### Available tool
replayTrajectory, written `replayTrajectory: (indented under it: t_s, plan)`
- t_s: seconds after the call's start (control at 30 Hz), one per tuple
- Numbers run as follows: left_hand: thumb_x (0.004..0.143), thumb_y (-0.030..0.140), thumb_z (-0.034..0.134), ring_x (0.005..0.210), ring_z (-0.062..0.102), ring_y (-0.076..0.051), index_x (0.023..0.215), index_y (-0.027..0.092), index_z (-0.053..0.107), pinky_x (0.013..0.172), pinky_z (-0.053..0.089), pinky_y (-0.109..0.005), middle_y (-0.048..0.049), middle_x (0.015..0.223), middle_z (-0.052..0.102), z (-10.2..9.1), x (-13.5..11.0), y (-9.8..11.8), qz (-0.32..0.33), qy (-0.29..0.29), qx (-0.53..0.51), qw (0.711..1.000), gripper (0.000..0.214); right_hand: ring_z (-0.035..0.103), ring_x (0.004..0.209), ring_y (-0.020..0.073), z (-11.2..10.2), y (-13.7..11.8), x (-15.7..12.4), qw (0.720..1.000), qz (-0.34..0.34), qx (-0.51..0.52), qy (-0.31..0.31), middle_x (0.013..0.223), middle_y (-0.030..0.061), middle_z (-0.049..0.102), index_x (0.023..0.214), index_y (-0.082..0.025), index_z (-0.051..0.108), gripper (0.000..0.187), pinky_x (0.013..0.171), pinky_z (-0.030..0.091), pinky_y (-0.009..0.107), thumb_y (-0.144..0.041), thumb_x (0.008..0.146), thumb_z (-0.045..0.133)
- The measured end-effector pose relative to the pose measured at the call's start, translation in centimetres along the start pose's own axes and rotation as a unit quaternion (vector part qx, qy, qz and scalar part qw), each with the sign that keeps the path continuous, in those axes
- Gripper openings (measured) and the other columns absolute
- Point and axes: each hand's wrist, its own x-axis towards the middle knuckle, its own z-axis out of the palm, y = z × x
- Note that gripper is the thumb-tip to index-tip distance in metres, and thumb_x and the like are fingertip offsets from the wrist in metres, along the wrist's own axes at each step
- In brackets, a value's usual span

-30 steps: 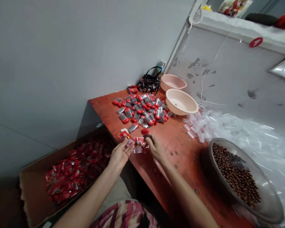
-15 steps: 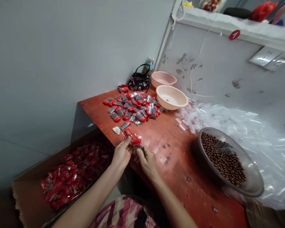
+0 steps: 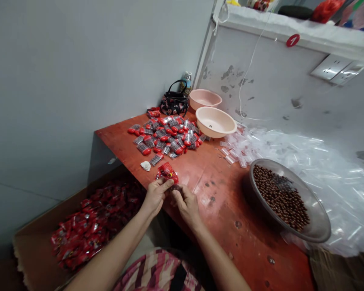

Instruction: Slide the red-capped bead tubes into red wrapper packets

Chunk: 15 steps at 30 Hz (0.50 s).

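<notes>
Over the near edge of the red table, my left hand and my right hand are close together. Both pinch a small red packet held between their fingertips. A small dark piece shows at my right fingertips; I cannot name it. Beyond the hands lies a heap of several small red-capped tubes filled with dark beads. A small white scrap rests on the table just left of the packet.
A metal bowl of brown beads stands at the right. Clear empty tubes are piled behind it. Two pink basins, a black bag and a bottle stand near the wall. A cardboard box of red packets sits below left.
My hands have come together from apart. The red packet, lying on the table a second ago, is now held up by both hands. The view has shifted right.
</notes>
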Motion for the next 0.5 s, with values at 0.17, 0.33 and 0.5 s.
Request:
replayTrajectory:
  t_s: [0.17,0.33,0.5]
  plan:
    - [0.068,0.028,0.063,0.041,0.053,-0.014,0.062,0.009,0.061,0.041,0.040,-0.025,-0.0037,0.050,0.060,-0.3,-0.2,0.5,-0.042,-0.068,0.042,0.996,0.020,0.051,0.044,0.0103,0.0,0.5,0.4,0.995,0.033,0.076,-0.054,0.055,-0.0029,0.055,0.080,-0.018,0.056,0.022,0.043,0.041,0.020,-0.039,0.081,0.048]
    - [0.068,0.031,0.062,0.044,0.055,-0.016,0.062,0.008,0.062,0.046,0.041,-0.027,-0.0060,0.051,0.061,-1.0,0.1,0.9,-0.068,-0.122,0.104,0.985,0.024,0.049,0.041,0.0091,-0.3,0.7,0.4,0.991,0.043,0.105,-0.073,0.055,-0.0026,0.055,0.076,-0.017,0.055,0.026,0.041,0.040,0.020,-0.041,0.081,0.046]
    - [0.059,0.027,0.070,0.047,0.052,-0.011,0.058,0.011,0.062,0.046,0.040,-0.022,-0.0002,0.051,0.058,-1.1,0.1,-0.2,0.010,0.001,0.180,0.984,0.019,0.050,0.045,0.0096,-0.1,0.4,0.0,0.999,0.016,0.046,0.017,0.054,-0.0034,0.056,0.086,-0.019,0.058,0.021,0.045,0.041,0.020,-0.038,0.079,0.050]
